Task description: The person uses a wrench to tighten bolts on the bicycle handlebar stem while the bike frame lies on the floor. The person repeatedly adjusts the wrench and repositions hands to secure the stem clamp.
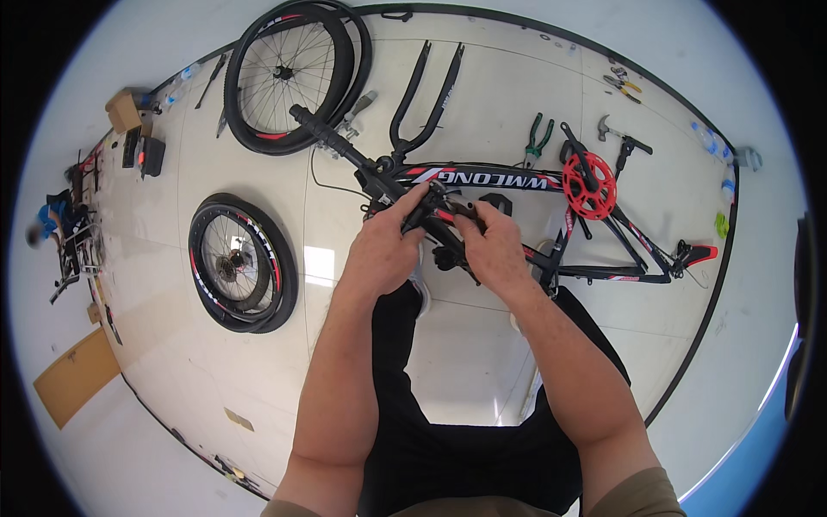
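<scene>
A black, white and red bicycle frame [491, 177] lies on the floor before me, its handlebar [332, 133] slanting from upper left down between my hands. My left hand [389, 246] is closed, fingers curled over a dark lever part [438, 196] on the handlebar. From the other side, my right hand [498, 250] pinches at the same part with thumb and fingers. Its exact kind is partly hidden by my fingers. The red chainring [589, 186] with its crank sits farther right on the frame, and the red-tipped saddle [696, 254] is at the far right.
Two groups of wheels lie left: a far wheel [258, 142] and a nearer wheel [207, 289]. Beyond the frame are a black fork [401, 121], green-handled pliers [534, 148], a hammer [605, 127] and yellow-handled pliers [627, 89]. A cardboard box [125, 112] stands far left.
</scene>
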{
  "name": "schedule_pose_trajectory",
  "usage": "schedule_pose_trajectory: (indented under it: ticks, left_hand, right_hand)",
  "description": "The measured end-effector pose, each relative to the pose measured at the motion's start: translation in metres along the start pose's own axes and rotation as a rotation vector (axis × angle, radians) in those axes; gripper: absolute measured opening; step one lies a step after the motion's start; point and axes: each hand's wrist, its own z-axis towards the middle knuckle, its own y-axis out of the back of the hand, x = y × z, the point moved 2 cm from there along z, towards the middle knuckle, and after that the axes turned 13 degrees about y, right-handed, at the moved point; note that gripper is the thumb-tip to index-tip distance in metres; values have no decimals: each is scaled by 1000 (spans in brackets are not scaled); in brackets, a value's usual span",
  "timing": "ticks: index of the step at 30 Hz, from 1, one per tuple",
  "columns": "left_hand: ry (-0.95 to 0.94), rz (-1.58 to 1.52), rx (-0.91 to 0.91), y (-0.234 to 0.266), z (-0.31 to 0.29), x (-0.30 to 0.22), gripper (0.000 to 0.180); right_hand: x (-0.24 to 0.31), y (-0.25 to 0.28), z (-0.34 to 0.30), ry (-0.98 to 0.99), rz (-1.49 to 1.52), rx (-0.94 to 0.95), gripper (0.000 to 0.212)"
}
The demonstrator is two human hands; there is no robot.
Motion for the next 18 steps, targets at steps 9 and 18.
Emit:
schedule_pose_trajectory:
  ticks: [9, 18]
  left_hand:
    - [59, 6, 12, 3, -3, -8, 65]
    - [47, 9, -4, 1, -1, -4, 66]
  right_hand:
    - [-13, -3, -4, 306, -152, -45, 33]
    - [-20, -5, -5, 354, -242, -70, 37]
